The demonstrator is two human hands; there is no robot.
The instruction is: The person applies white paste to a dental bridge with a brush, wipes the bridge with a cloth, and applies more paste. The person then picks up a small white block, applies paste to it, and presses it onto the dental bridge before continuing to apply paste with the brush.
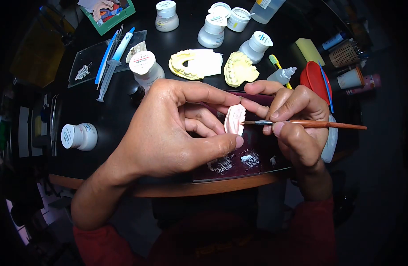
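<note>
From my end, the largest thing in view is the black table. My left hand reaches over it from the lower left, back of the hand up, index finger arched over the top and thumb stretched along the bottom, closed around the pale pink dental model. My right hand comes up from the lower right with its fingers curled, thumb and fingertips pinching the thin brush. Below both hands I have the dark red slab, and just beyond them sit the horseshoe cast and the smaller yellow cast. The brush lies nearly level, its tip at the model's right side. The model is held above the slab, with a white paste patch on the slab nearer to me.
</note>
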